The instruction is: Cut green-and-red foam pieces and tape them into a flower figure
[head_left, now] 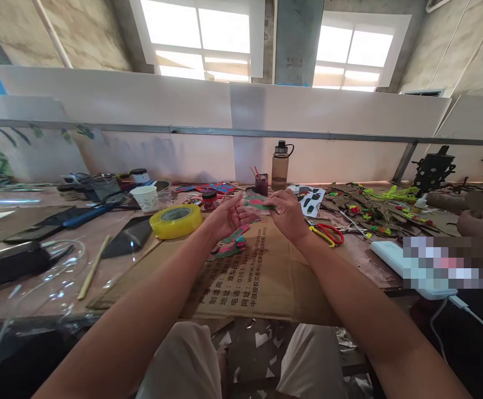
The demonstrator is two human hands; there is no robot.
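Observation:
A small, flat painted piece [258, 203] in green and pinkish red is between my hands, above a sheet of brown cardboard. My right hand [288, 213] is closed, pinching its right end between thumb and fingers. On the other side, my left hand [228, 217] has its palm turned up and fingers stretched out at the piece's left end and underside. More green and pink painted cutouts [228, 247] lie on the printed cardboard [283, 277] just below my left hand. What the piece depicts is too small to tell.
Yellow tape roll [176, 221], paper cup [145, 198] and wooden stick [93, 269] lie left. Scissors [328, 234], a white power bank [411, 270] and decorated twigs [374, 208] are right. A bottle [280, 166] stands behind. Another person's hand [478, 230] shows at far right.

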